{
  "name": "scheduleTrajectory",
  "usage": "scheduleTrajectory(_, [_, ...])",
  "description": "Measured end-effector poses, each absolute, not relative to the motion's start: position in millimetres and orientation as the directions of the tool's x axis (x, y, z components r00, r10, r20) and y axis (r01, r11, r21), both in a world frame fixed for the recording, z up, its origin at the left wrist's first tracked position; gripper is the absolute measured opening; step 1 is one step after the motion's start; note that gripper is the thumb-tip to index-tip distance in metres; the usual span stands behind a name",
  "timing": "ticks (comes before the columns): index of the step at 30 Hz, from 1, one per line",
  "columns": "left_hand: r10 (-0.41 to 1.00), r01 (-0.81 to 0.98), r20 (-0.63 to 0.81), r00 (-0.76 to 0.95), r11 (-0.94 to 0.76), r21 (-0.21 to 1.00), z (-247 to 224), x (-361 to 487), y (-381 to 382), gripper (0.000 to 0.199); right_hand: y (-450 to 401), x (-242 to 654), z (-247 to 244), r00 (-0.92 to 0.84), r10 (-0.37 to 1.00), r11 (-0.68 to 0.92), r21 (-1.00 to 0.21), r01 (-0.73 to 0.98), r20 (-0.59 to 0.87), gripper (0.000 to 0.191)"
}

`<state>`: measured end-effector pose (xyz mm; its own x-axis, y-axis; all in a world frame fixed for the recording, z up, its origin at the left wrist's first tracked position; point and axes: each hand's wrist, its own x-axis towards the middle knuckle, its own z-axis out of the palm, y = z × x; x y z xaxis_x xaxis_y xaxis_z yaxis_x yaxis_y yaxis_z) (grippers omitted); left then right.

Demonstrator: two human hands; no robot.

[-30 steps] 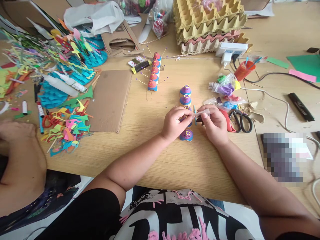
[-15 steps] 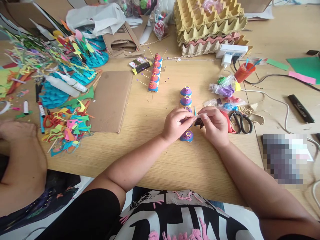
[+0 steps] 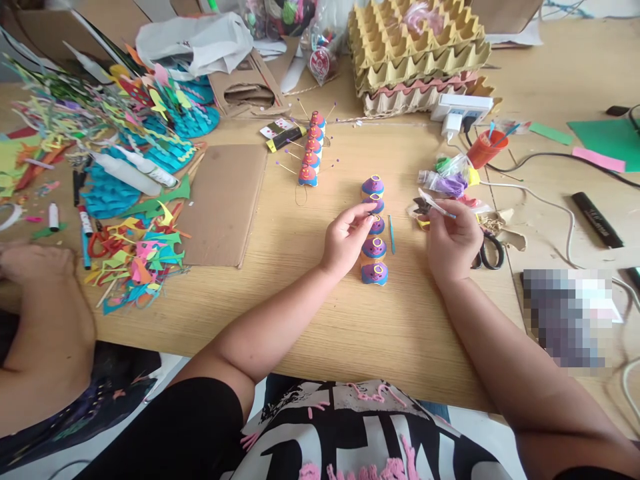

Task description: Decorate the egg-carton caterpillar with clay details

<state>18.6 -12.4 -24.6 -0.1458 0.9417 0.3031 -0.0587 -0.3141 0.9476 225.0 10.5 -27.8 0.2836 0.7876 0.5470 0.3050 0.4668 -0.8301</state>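
Note:
My left hand (image 3: 345, 243) is over the left side of a painted egg-carton strip, thumb and forefinger pinched together. Whatever lies between those fingertips is too small to name. That egg-carton strip (image 3: 374, 248) runs in a row of purple and blue bumps with yellow rings and small faces. To its right, my right hand (image 3: 456, 240) is closed on a small clear plastic bag (image 3: 433, 201), with something dark showing beside it. A thin blue stick tool (image 3: 392, 235) lies on the table between the strip and my right hand.
A red-and-blue egg-carton strip (image 3: 311, 157) with pins stands farther back. Cardboard (image 3: 220, 207) and paper scraps (image 3: 143, 260) lie left, near another person's arm (image 3: 45, 300). On the right are black-handled scissors (image 3: 493, 252), clay bags (image 3: 450, 180), an orange cup (image 3: 486, 148) and cables.
My hands, together over the strip before, are now apart. The right has moved right with the plastic bag, and the left stays above the strip. More of the strip and the blue tool show.

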Motion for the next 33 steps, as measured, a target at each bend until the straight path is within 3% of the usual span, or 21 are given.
scheduleTrajectory(5, [0.944,-0.098,0.289,-0.162,-0.307,0.947,-24,21,-12,0.032,10,227,-33,0.048,0.83,0.48,-0.756,0.445,0.556,0.054])
scheduleTrajectory(7, [0.945,-0.115,0.29,-0.148,-0.308,0.944,-23,21,-12,0.031,6,226,-29,-0.022,0.82,0.503,-0.702,0.504,0.572,0.058])
scheduleTrajectory(10, [0.948,-0.123,0.299,-0.108,-0.311,0.942,-20,21,-15,0.033,-3,220,-19,-0.121,0.729,0.621,-0.577,0.53,0.674,0.047])
scheduleTrajectory(13, [0.944,-0.104,0.327,-0.037,-0.329,0.939,-18,22,-18,0.036,-11,212,-11,-0.236,0.685,0.693,-0.517,0.503,0.689,0.048])
scheduleTrajectory(18, [0.922,-0.064,0.383,0.056,-0.38,0.923,-18,23,-23,0.037,-17,206,-9,-0.285,0.708,0.691,-0.551,0.469,0.646,0.044])
scheduleTrajectory(33, [0.903,-0.038,0.412,0.121,-0.41,0.911,-16,23,-28,0.034,-22,201,-2,-0.17,0.757,0.634,-0.647,0.423,0.631,0.016])
